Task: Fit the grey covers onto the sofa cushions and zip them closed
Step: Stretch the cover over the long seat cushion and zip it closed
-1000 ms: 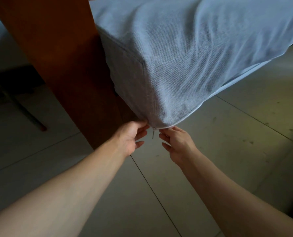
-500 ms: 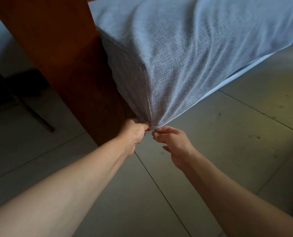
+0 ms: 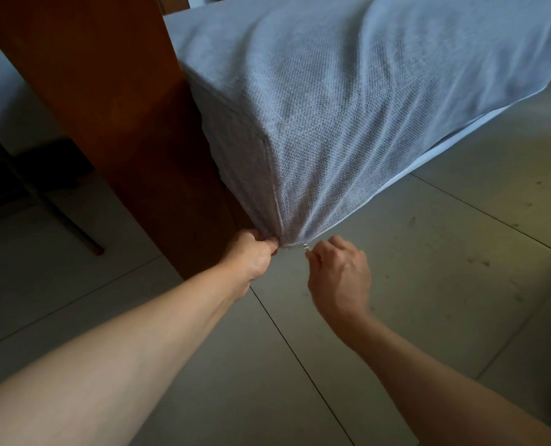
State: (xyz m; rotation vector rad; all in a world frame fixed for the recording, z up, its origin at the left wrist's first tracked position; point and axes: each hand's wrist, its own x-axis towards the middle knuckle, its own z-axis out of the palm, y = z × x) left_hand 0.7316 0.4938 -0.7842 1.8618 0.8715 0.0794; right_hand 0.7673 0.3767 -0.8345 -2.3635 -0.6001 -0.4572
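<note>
A large sofa cushion in a grey woven cover (image 3: 348,101) fills the upper middle and right, its near corner hanging down over the floor. My left hand (image 3: 251,255) grips the cover fabric at that bottom corner and pulls it taut. Just to the right, my right hand (image 3: 338,275) pinches the small metal zip pull (image 3: 305,247) at the cover's lower edge. A pale strip of inner cushion (image 3: 460,140) shows under the cover's lower edge further right.
An orange-brown wooden sofa side panel (image 3: 107,117) stands to the left of the cushion. The floor is grey tile (image 3: 428,284) with dark seams. A thin metal leg (image 3: 74,226) slants down at the far left, in shadow.
My left hand has closed tighter on the cover's corner. My right hand has curled round the zip pull and shifted slightly right. The corner fabric is now pulled into taut folds.
</note>
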